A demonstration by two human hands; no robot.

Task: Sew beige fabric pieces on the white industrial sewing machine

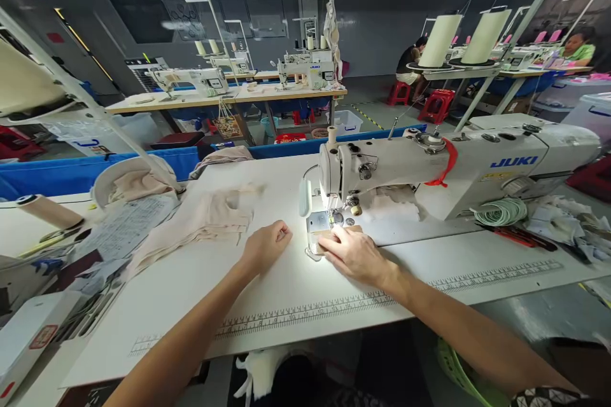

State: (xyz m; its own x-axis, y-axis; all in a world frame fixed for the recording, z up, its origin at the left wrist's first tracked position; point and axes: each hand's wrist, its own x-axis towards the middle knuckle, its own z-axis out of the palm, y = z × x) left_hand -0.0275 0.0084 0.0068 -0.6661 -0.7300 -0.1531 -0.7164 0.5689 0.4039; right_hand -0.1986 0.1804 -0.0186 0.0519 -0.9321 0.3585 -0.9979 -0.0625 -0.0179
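Under the needle area of the white sewing machine (382, 165), a small beige fabric piece (324, 240) lies on the metal plate. My right hand (356, 254) rests over this piece, thumb and fingers pressed together on its right side and partly hiding it. To the left of the plate, my left hand (267, 247) is closed just above the white table, its fingers curled inward. Whatever may be in those fingers is hidden. Beyond it lies a loose stack of beige cut fabric (210, 222), blurred at its far end.
A ruler strip (305, 313) runs along the front of the table. At left stand a thread cone (50, 211), a written sheet (126, 226) and a white bowl of fabric (102, 184). Red-handled scissors (518, 237) and a green cord coil (501, 211) lie at right.
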